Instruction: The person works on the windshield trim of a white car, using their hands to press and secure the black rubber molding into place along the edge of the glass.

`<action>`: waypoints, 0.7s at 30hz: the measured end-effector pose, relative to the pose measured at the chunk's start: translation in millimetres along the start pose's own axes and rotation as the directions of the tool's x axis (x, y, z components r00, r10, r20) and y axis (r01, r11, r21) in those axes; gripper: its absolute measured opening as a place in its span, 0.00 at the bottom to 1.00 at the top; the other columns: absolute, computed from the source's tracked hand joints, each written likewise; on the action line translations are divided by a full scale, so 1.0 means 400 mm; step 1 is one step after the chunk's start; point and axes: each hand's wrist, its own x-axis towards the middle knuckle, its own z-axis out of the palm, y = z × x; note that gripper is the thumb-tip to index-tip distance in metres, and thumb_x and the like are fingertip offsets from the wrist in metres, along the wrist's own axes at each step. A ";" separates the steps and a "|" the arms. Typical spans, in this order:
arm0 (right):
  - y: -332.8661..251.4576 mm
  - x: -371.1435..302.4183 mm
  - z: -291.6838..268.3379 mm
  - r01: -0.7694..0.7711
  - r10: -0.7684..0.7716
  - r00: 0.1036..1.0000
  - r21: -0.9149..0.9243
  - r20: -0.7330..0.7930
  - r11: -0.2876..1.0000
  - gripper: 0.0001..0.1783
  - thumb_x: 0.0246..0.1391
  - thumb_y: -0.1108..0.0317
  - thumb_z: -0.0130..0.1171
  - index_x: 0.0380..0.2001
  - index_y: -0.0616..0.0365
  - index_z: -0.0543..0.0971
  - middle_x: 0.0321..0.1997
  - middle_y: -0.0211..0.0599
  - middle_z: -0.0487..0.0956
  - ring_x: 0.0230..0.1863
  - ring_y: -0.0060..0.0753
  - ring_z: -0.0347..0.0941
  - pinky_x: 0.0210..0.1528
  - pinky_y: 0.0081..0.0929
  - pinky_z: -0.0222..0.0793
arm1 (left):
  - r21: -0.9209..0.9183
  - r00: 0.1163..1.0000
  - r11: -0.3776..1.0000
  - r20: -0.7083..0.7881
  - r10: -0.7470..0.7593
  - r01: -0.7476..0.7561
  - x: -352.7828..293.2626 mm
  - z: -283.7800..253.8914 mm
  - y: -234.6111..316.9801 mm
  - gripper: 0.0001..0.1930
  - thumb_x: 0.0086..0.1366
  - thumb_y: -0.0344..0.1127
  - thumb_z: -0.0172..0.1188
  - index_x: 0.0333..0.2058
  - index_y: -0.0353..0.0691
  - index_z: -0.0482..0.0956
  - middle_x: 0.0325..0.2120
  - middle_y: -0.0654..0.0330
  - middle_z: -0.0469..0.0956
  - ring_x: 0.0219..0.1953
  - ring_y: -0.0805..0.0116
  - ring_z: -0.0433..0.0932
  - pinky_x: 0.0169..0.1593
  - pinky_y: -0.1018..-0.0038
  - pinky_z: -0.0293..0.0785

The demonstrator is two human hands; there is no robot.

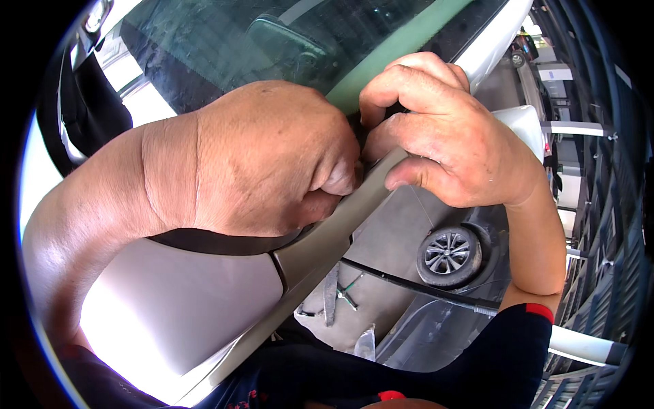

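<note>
My left hand (272, 160) is closed, its fingers curled in against a grey-beige strip (320, 245) along the edge of a white car. What those fingers hold, if anything, is hidden behind the hand. Opposite it, my right hand (443, 136) has its thumb on the outer side of the strip's upper end and its fingers bent over the top. The two hands nearly meet there, in front of the car's tinted glass (204, 51). Toward my body the strip runs down beside a pale, glaring panel (184, 300), with a dark seam between.
To the right stands a dark car with a spoked wheel (449, 255). A thin black edge (422, 286) crosses below my right hand. On the grey floor lie a green cross-shaped tool (346, 294) and, nearer, a piece of clear plastic (366, 344).
</note>
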 end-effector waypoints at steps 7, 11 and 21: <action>-0.002 0.001 -0.003 -0.013 0.014 1.000 0.023 -0.020 1.000 0.21 0.49 0.47 0.70 0.36 0.53 0.86 0.51 0.35 0.77 0.57 0.48 0.70 0.65 0.45 0.62 | 0.017 0.999 0.999 -0.028 0.033 -0.032 0.001 -0.003 0.001 0.06 0.56 0.25 0.71 0.33 0.40 0.90 0.26 0.60 0.84 0.31 0.57 0.87 0.32 0.63 0.80; 0.004 -0.003 0.002 0.005 -0.004 0.999 0.014 -0.047 1.000 0.23 0.49 0.45 0.69 0.35 0.54 0.86 0.50 0.35 0.77 0.57 0.46 0.70 0.64 0.45 0.63 | 0.001 0.994 0.996 -0.067 0.092 -0.092 0.006 0.005 -0.006 0.07 0.56 0.24 0.71 0.35 0.40 0.90 0.26 0.59 0.84 0.31 0.58 0.87 0.32 0.64 0.80; 0.008 -0.003 0.005 0.005 -0.005 1.000 -0.007 -0.025 1.000 0.29 0.60 0.37 0.60 0.36 0.56 0.86 0.50 0.38 0.77 0.57 0.47 0.70 0.64 0.45 0.62 | -0.056 0.987 0.990 -0.106 0.120 -0.126 0.012 0.008 -0.018 0.08 0.55 0.22 0.70 0.34 0.39 0.90 0.26 0.58 0.84 0.31 0.56 0.86 0.32 0.64 0.79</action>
